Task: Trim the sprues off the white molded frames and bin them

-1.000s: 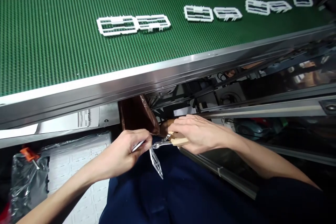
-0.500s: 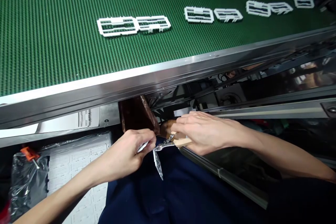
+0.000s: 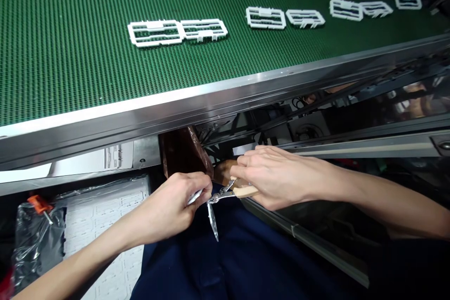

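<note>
My left hand [image 3: 181,204] is closed on a white plastic frame [image 3: 213,222], whose lower part hangs below my fingers; a white edge also pokes out behind the thumb. In my right hand [image 3: 274,176] is a pair of nippers [image 3: 242,191] with pale handles and metal jaws. The jaws point left and meet the frame close to my left fingertips. Exactly where they touch it is hidden by the fingers. Both hands are in front of my dark blue clothing, below the belt's metal edge.
Several white plastic frames [image 3: 156,34] lie in a row on a green conveyor belt [image 3: 70,65] with a metal rail [image 3: 197,98]. Below it are an open brown bag [image 3: 181,150], printed sheets [image 3: 91,159], a bin of white parts [image 3: 101,225] and an orange-handled tool [image 3: 40,204] on dark plastic.
Both hands, with the frame and nippers, have barely moved; the left has shifted slightly right. The frames on the belt appear a few pixels higher in view.
</note>
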Demonstrator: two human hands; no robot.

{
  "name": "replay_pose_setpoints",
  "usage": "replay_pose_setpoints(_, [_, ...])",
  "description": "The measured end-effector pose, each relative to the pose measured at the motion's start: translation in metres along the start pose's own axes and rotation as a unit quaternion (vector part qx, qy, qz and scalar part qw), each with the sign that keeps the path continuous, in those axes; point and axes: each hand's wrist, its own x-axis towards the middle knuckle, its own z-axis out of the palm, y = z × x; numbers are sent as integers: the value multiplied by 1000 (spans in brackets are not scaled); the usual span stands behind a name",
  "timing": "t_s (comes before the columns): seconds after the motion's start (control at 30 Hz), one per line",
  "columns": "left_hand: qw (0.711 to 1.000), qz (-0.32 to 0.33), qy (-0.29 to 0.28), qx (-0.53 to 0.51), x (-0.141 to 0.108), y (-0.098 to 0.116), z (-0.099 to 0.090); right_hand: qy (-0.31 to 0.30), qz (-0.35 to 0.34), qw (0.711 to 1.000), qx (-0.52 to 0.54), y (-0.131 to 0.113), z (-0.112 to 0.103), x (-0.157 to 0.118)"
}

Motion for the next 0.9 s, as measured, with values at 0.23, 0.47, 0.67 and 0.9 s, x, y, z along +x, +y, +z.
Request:
replay_pose_setpoints(0.23, [1000, -17, -2, -18, 1, -2, 6, -31, 0, 999, 24, -2, -5, 8])
replay_pose_setpoints(0.47, [998, -27, 33, -38, -3, -9, 10, -21, 34, 967, 251, 23, 38, 4])
replay_pose_setpoints(0.67, [992, -41, 56, -103, -3, -9, 13, 116, -10, 718, 686, -21, 116, 40])
replay_pose_setpoints(0.9, [924, -129, 192, -304, 3, -50, 31, 302, 110, 569, 757, -56, 139, 51])
